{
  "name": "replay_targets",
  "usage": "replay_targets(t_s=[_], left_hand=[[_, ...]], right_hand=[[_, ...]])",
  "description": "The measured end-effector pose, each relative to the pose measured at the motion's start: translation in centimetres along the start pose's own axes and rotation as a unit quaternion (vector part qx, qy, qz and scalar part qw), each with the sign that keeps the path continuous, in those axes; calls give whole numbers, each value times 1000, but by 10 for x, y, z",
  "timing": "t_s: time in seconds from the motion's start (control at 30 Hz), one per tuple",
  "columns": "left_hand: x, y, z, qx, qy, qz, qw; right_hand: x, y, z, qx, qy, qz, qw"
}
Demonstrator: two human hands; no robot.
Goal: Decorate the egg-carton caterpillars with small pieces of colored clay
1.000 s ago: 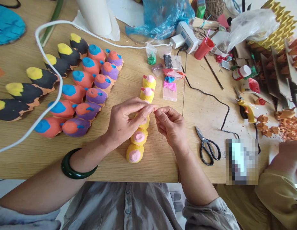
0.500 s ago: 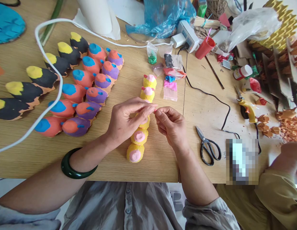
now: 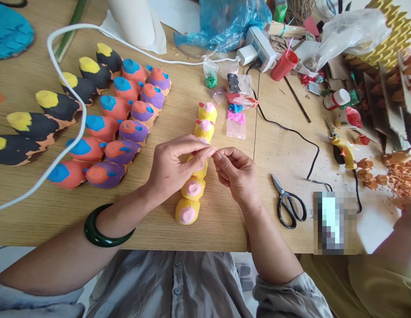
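Observation:
My left hand (image 3: 174, 168) and my right hand (image 3: 237, 172) meet fingertip to fingertip above a column of yellow egg-carton cups with pink tops (image 3: 194, 187). Both hands pinch the same tiny piece, too small to name now. The hands hide the middle cups of the column; two cups show beyond them (image 3: 205, 121) and two nearer me. A dark green bangle (image 3: 104, 229) circles my left wrist.
Rows of painted cups (image 3: 122, 128) lie left, crossed by a white cable (image 3: 76, 128). Small bags of coloured clay (image 3: 235, 106) sit beyond the column. Black scissors (image 3: 287, 203), a glue gun (image 3: 343, 150) and a red cup (image 3: 282, 66) lie right. Another person's arm (image 3: 396, 247) is at the right edge.
My fingertips have closed tighter, hiding the small pink bit seen earlier. The other person's hand at the right has shifted lower.

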State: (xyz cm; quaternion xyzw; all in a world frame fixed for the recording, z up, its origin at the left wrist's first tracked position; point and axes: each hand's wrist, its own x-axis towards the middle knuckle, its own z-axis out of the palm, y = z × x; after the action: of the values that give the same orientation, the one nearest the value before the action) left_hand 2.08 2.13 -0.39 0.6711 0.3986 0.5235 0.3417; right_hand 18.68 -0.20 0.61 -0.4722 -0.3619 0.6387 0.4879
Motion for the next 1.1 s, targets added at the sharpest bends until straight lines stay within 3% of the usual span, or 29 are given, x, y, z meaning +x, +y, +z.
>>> replay_targets(t_s=[0.13,0.33,0.57,0.9,1.1], left_hand=[[0,1,0,-1,1,-32,999],[1,0,-3,29,-16,-1,999],[1,-2,-5,52,9,28,998],[0,-2,-3,55,4,25,998],[-1,-9,-1,80,7,78,994]], right_hand=[[0,0,0,-5,1,1,1000],[0,1,0,-3,-3,7,1000],[0,-1,1,1,-5,16,1000],[1,1,1,0,22,-5,1000],[1,3,0,2,19,-22,1000]])
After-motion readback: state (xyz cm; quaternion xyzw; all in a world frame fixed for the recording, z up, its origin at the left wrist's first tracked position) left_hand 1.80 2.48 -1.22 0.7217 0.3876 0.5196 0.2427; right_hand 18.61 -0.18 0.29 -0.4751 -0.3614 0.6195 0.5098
